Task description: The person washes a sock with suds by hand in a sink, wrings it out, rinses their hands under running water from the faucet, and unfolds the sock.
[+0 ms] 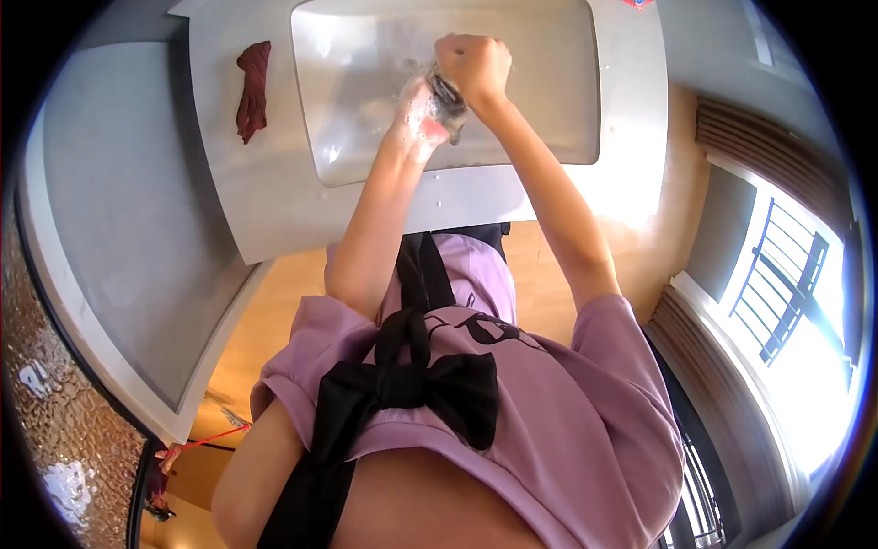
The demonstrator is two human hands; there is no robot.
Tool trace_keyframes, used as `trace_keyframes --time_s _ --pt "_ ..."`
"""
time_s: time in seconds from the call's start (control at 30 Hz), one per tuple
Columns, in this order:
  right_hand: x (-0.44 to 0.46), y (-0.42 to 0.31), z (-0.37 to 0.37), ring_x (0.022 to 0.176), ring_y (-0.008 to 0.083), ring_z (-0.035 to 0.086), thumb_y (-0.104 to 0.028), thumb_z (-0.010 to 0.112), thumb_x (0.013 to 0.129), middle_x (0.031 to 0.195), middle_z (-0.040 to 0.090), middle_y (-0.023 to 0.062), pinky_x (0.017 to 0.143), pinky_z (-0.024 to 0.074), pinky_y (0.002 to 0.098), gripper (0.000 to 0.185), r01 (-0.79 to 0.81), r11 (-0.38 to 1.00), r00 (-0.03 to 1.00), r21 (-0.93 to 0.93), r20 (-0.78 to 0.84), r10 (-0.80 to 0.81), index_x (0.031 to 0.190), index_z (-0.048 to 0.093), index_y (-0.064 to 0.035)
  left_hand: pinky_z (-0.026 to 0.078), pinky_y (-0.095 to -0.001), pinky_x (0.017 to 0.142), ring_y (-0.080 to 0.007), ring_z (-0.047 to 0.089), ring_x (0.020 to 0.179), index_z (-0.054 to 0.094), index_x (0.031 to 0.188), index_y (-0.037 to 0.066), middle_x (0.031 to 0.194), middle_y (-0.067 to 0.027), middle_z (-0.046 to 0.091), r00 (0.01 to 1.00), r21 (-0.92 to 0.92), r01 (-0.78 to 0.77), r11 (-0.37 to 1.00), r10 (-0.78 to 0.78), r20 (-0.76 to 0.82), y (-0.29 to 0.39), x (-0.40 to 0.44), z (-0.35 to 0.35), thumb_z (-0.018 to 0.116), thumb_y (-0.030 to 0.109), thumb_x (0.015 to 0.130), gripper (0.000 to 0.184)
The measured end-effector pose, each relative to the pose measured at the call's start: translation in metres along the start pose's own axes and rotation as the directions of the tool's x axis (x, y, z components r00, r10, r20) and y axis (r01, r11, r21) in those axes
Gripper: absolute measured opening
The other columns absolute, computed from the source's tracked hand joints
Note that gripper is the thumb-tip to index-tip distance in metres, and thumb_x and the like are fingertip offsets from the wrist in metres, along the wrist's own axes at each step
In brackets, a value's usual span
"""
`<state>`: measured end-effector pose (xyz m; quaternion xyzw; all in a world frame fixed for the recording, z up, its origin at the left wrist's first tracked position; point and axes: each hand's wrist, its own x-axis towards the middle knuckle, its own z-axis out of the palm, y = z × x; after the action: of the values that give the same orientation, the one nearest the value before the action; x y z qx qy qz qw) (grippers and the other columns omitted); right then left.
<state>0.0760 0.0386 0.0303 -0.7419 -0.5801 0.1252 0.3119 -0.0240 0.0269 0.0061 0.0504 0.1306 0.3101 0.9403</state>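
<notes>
Over the sink (549, 119), a wet dark grey cloth (448, 101) is bunched between my two hands. My left hand (421, 117), coated in white suds, is closed around its lower part. Just above and to the right, my right hand (474, 66) makes a fist against the cloth's upper end, with its fingers turned away from view. The cloth's exact kind cannot be made out because it is crumpled and partly covered by my hands and foam.
A twisted maroon cloth (252, 91) lies on the white counter (215, 137) left of the sink. Water drops dot the counter's front edge. A grey panel (128, 201) stands at the left, and a barred window (777, 274) is at the right.
</notes>
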Motion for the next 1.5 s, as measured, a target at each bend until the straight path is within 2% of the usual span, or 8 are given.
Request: trace_keyframes --time_s 0.07,0.2,0.7,0.8,1.0,1.07,1.2,1.5 --pt "-0.02 -0.008 0.005 0.039 0.0321 0.045 -0.018 0.056 0.064 0.044 0.048 0.0115 0.039 0.0384 0.035 0.019 0.156 0.948 0.988 0.276 -0.04 -0.151 0.047 0.056 -0.0092 0.044 -0.0262 0.047 -0.0143 0.052 0.056 0.049 0.081 0.007 0.067 -0.0037 0.051 0.873 0.16 -0.159 0.974 0.214 -0.437 -0.006 -0.01 0.028 0.043 0.025 0.082 0.019" --pt "-0.026 -0.01 -0.005 0.04 0.0308 0.046 -0.02 0.057 0.063 0.047 0.049 0.0118 0.042 0.0395 0.0355 0.015 0.092 0.978 0.996 0.188 -0.025 -0.089 0.051 0.059 -0.0102 0.045 -0.0263 0.056 -0.0146 0.052 0.068 0.048 0.082 0.003 0.075 -0.0061 0.051 0.996 0.021 0.028 0.999 -0.027 -0.082 0.008 -0.016 0.002 0.041 0.014 0.081 0.013" --pt "0.021 0.034 0.004 0.048 0.0285 0.054 -0.03 0.053 0.071 0.054 0.057 0.0108 0.048 0.0426 0.0337 0.027 -0.036 0.998 0.999 -0.053 -0.01 0.036 0.058 0.061 -0.007 0.045 -0.0259 0.055 -0.0137 0.052 0.059 0.052 0.078 0.006 0.069 -0.0029 0.056 0.942 0.109 -0.01 0.994 0.046 -0.333 -0.004 0.007 0.003 0.05 0.017 0.079 0.011" --pt "0.02 0.078 0.007 0.054 0.0141 0.053 -0.05 0.04 0.083 0.065 0.058 0.0045 0.048 0.0405 0.0276 0.052 -0.567 0.438 0.823 0.697 0.468 0.321 0.081 0.059 -0.0018 0.045 -0.0255 0.059 -0.0143 0.054 0.064 0.054 0.083 0.008 0.071 -0.0031 0.057 0.82 0.249 -0.001 0.969 0.143 -0.554 0.008 0.005 0.01 0.047 0.022 0.082 0.016" --pt "-0.016 0.039 -0.041 0.065 0.0181 0.058 -0.037 0.058 0.068 0.077 0.062 0.0025 0.06 0.0442 0.0297 0.037 -0.83 -0.018 0.552 0.558 0.825 0.119 0.091 0.061 -0.0078 0.042 -0.0226 0.055 -0.0104 0.052 0.061 0.057 0.074 0.006 0.066 -0.0013 0.055 0.771 0.6 0.069 0.797 0.339 -0.539 0.035 -0.012 0.031 0.053 0.025 0.075 0.019" --pt "-0.026 0.048 -0.039 0.077 0.0145 0.055 -0.042 0.06 0.068 0.09 0.058 -0.0027 0.066 0.0425 0.0278 0.053 -0.457 0.683 0.734 0.57 0.675 -0.072 0.106 0.053 -0.0054 0.041 -0.0217 0.056 -0.0098 0.051 0.062 0.057 0.073 0.005 0.066 -0.0011 0.055 0.765 0.683 0.127 0.719 0.368 -0.529 0.038 -0.014 0.042 0.054 0.025 0.074 0.02" --pt "-0.029 0.035 -0.039 0.064 0.0114 0.052 -0.028 0.067 0.066 0.071 0.057 0.0002 0.06 0.0405 0.0253 0.034 -0.208 0.96 0.82 0.187 0.568 0.067 0.086 0.056 -0.0012 0.042 -0.024 0.065 -0.011 0.053 0.07 0.058 0.079 0.001 0.073 -0.0035 0.057 0.913 0.825 0.239 0.512 0.171 -0.371 0.036 -0.009 0.033 0.059 0.018 0.066 0.022" --pt "-0.013 0.035 -0.079 0.063 0.0089 0.047 -0.009 0.05 0.07 0.065 0.05 0.001 0.06 0.0385 0.0206 0.017 -0.418 0.628 0.887 0.656 0.444 0.127 0.081 0.054 0.0025 0.039 -0.0218 0.069 -0.0109 0.052 0.072 0.06 0.085 0.003 0.078 -0.0026 0.059 0.922 0.933 0.311 0.178 0.182 -0.342 0.03 -0.017 0.012 0.065 0.023 0.071 0.025"
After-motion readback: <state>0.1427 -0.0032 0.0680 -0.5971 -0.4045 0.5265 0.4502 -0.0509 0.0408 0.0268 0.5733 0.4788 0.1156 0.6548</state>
